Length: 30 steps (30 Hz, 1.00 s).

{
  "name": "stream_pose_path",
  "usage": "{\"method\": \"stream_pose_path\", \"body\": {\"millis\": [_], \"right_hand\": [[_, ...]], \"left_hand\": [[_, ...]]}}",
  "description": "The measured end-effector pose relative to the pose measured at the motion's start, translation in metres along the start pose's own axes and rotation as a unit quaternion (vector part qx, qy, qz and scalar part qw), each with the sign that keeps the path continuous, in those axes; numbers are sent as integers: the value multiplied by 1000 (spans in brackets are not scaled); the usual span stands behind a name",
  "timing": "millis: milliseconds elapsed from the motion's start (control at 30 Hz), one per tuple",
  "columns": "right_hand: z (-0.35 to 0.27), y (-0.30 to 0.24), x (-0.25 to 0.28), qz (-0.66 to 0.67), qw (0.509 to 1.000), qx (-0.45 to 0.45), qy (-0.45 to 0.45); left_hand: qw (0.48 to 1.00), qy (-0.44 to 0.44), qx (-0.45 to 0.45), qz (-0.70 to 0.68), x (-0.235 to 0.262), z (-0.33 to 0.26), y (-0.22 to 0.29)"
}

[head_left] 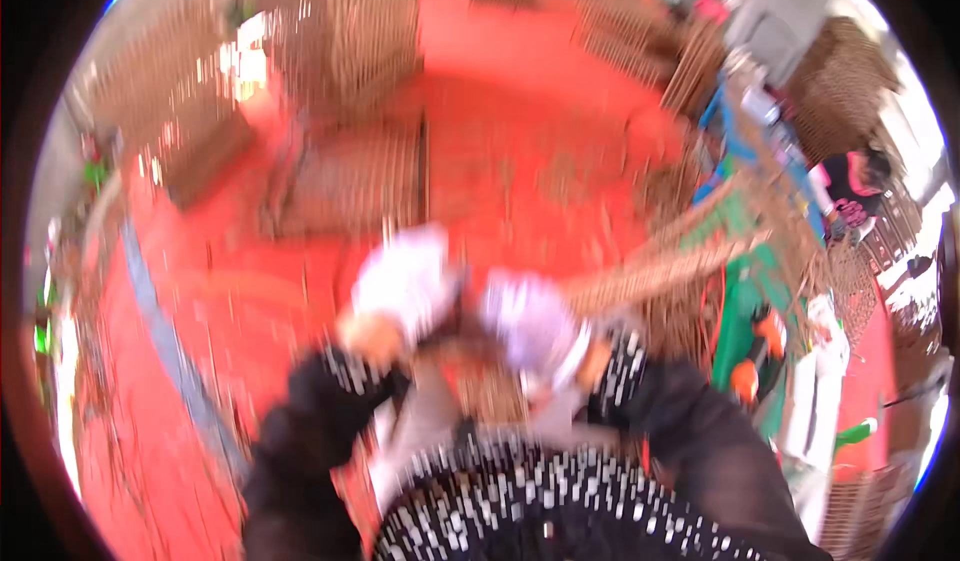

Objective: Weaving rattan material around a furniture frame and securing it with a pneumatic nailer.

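Note:
Motion blur smears the whole picture. My left hand (405, 279), in a white glove, is held out in front of my body. Close beside it is my right hand (530, 323), gloved in white with a pale violet tint. A dark brown shape (462, 329) shows in the narrow gap between them, too blurred to name; whether either hand grips it cannot be told. The fingers of both hands are smeared. Long brown woven-looking strips (660, 273) lie just right of my right hand.
Brown slatted panels (350, 176) lie on the red floor (500, 51), and taller ones (345, 31) stand behind. At right are a green surface (745, 301) and an orange-and-black tool (765, 346). Another person (850, 186) works at the far right.

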State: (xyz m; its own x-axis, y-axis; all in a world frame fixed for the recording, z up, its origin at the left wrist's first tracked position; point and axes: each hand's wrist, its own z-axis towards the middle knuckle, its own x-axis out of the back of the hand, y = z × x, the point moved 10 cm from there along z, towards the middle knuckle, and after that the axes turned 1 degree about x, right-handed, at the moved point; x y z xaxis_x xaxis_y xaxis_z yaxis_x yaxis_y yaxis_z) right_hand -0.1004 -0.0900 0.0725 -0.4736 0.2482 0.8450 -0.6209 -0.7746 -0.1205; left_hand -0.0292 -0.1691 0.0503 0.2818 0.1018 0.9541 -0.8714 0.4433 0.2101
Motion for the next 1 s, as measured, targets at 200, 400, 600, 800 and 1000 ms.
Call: {"method": "stream_pose_path", "body": {"millis": [200, 400, 600, 800, 1000], "right_hand": [[-5, 0, -27, 185, 952, -134, -204], [7, 15, -38, 203, 944, -117, -231], [22, 30, -46, 200, 945, -122, -229], [18, 19, -43, 219, 942, -123, -224], [18, 20, -30, 154, 975, -27, -155]], "left_hand": [[917, 173, -99, -345, 60, -59, 25], [850, -17, 67, -521, -28, -114, 16], [766, -45, 140, -626, -52, -114, 13], [665, -18, 203, -718, -77, -109, 16], [740, -56, 196, -641, -37, -106, 22]]}}
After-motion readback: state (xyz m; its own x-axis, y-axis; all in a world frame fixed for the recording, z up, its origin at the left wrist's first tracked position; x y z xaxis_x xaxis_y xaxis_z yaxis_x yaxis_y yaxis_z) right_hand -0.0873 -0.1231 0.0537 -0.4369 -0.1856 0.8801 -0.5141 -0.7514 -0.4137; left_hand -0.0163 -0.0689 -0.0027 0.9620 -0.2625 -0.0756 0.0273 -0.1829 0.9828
